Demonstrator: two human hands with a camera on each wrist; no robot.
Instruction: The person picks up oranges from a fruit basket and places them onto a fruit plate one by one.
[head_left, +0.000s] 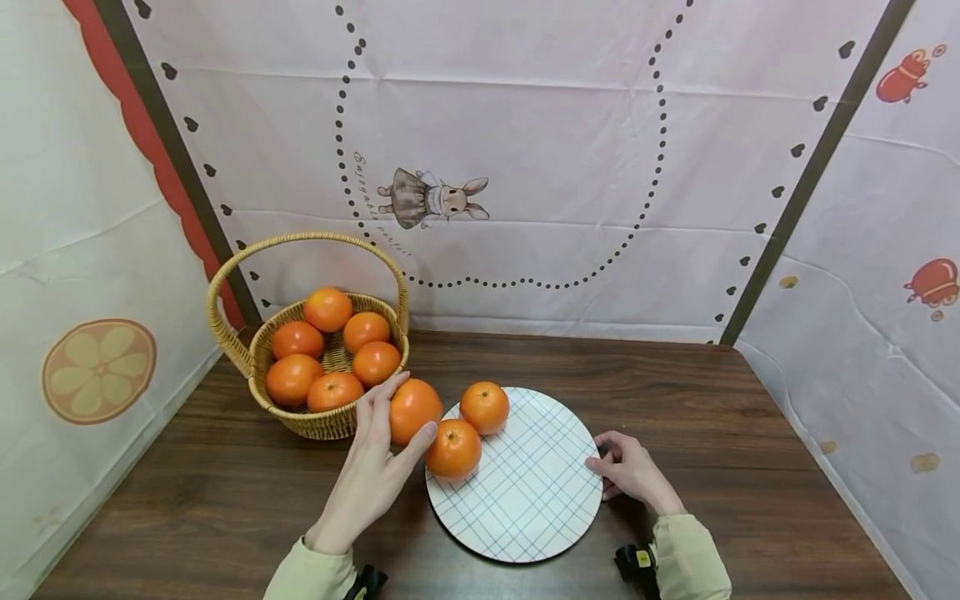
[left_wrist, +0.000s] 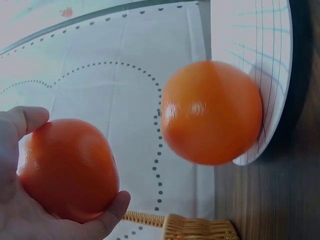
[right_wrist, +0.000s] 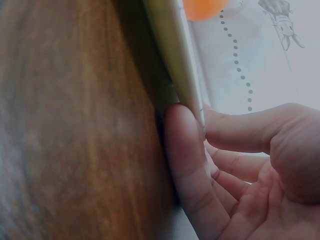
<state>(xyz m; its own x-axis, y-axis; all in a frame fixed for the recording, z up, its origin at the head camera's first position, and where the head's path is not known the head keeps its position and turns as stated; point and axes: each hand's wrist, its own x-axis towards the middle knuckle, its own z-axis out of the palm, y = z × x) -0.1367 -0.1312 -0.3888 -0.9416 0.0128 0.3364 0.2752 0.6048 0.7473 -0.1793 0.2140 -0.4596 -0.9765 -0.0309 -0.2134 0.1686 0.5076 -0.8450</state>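
My left hand (head_left: pixel 369 479) holds an orange (head_left: pixel 414 412) between thumb and fingers, in the space between the basket and the plate. In the left wrist view the held orange (left_wrist: pixel 70 172) is in the air, with the thumb and a fingertip at opposite sides. Two more oranges, one nearer (head_left: pixel 453 450) and one farther (head_left: pixel 484 407), sit at the left side of a round white plate (head_left: pixel 536 479) with blue crossed lines. At the plate's right edge my right hand (head_left: pixel 636 475) pinches the rim (right_wrist: pixel 187 75), thumb above and a finger beneath.
A wicker basket (head_left: pixel 322 427) with a tall arched handle (head_left: pixel 311 237) stands at the back left, holding several oranges. Everything is on a dark wooden table (head_left: pixel 712 417). Printed white cloth (head_left: pixel 540 167) hangs behind the table and along both sides.
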